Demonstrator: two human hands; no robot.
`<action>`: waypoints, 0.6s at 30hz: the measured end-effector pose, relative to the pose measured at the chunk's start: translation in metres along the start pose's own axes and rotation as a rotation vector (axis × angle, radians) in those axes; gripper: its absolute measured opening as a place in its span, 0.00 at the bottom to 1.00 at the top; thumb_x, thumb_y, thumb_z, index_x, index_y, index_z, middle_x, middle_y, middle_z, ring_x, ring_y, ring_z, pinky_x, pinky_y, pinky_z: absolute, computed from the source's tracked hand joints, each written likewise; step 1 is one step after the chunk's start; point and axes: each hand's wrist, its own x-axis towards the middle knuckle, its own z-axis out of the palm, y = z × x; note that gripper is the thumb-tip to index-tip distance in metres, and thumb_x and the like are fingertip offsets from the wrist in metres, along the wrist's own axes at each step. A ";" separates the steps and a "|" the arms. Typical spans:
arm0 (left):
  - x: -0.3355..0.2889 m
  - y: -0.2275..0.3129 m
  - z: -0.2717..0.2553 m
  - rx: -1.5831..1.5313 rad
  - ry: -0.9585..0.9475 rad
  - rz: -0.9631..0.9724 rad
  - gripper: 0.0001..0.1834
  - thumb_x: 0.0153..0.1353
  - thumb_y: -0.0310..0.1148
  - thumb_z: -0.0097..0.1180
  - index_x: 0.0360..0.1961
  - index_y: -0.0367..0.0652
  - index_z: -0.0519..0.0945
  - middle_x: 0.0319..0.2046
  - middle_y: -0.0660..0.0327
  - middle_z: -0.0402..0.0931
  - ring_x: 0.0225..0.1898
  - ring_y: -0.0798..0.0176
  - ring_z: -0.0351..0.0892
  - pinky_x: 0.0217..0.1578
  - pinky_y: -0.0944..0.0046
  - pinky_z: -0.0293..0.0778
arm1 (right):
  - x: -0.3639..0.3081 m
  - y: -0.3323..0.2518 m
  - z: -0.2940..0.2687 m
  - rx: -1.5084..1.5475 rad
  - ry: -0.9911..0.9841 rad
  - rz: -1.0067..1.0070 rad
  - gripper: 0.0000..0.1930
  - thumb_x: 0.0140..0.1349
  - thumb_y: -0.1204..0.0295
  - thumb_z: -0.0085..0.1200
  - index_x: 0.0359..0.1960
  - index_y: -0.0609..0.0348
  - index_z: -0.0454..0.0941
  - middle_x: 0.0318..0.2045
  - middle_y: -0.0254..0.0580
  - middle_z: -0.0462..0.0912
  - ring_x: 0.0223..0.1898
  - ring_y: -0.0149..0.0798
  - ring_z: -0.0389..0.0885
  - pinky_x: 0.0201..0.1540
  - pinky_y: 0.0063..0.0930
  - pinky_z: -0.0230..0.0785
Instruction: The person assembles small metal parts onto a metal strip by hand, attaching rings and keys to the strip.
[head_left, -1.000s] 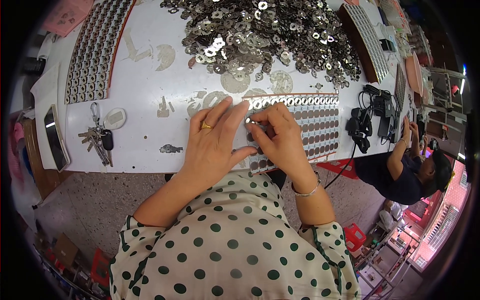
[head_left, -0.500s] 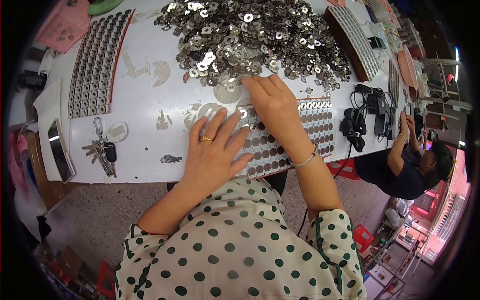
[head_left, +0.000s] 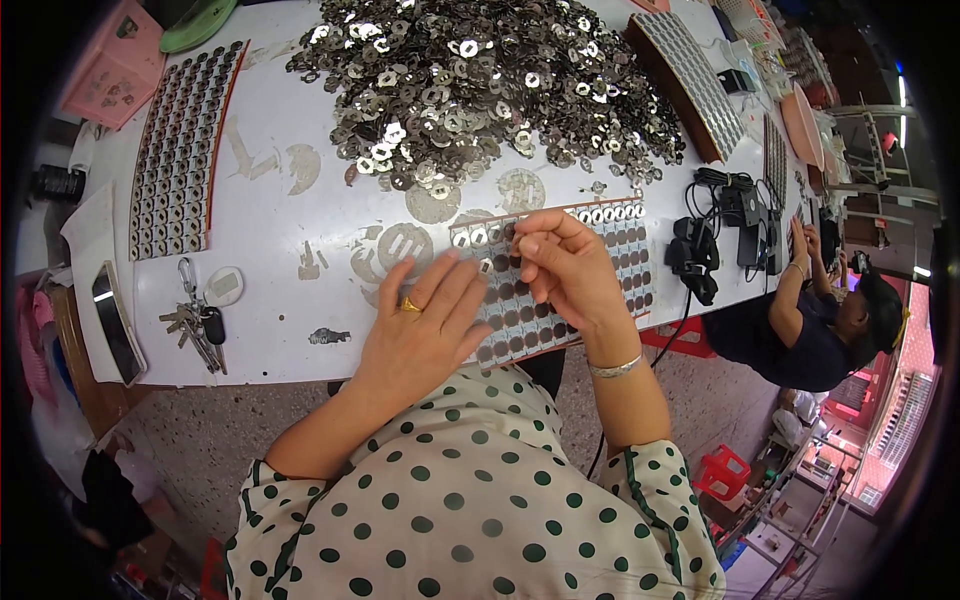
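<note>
A flat tray-like board (head_left: 630, 275) with rows of round dark recesses lies at the table's front edge before me. Bright metal washers fill its far row. My left hand (head_left: 425, 310), a gold ring on one finger, rests on the board's left end with fingers stretched out. One small washer (head_left: 486, 267) lies on the board beside its fingertips. Over the board's far left part, my right hand (head_left: 565, 265) is closed in a pinch, thumb against fingers. What it pinches is too small to make out. Beyond stands a large heap of loose metal washers (head_left: 480, 90).
Filled boards stand at the left (head_left: 185, 150) and far right (head_left: 690, 85). Keys (head_left: 200, 325), a phone (head_left: 118, 320) and a pink basket (head_left: 115, 65) are on the left. Black cables and adapters (head_left: 700, 245) lie right. Another person (head_left: 790, 325) sits farther right.
My right hand has drawn back from the near edge of the washer heap to above the board, fingers pinched. The left hand stays at the board's left end. The view has shifted slightly.
</note>
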 end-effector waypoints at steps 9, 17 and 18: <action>0.002 0.004 -0.002 0.037 -0.037 0.081 0.26 0.59 0.47 0.67 0.52 0.41 0.81 0.61 0.58 0.75 0.65 0.58 0.70 0.66 0.45 0.59 | -0.009 0.006 0.006 -1.021 0.049 -0.236 0.08 0.63 0.78 0.64 0.43 0.62 0.84 0.26 0.31 0.82 0.24 0.20 0.76 0.24 0.18 0.69; 0.003 0.009 0.002 0.026 -0.061 0.056 0.31 0.56 0.54 0.68 0.51 0.39 0.80 0.65 0.57 0.73 0.65 0.56 0.71 0.65 0.43 0.59 | -0.010 0.007 0.002 -1.080 0.012 -0.269 0.08 0.61 0.78 0.64 0.41 0.61 0.83 0.30 0.36 0.83 0.25 0.26 0.76 0.29 0.23 0.71; 0.003 0.010 0.002 0.033 -0.063 0.060 0.31 0.56 0.54 0.68 0.50 0.39 0.80 0.65 0.56 0.73 0.64 0.56 0.71 0.65 0.42 0.59 | -0.009 0.006 0.003 -1.110 -0.004 -0.298 0.08 0.60 0.78 0.64 0.42 0.61 0.83 0.30 0.38 0.82 0.25 0.28 0.77 0.29 0.24 0.71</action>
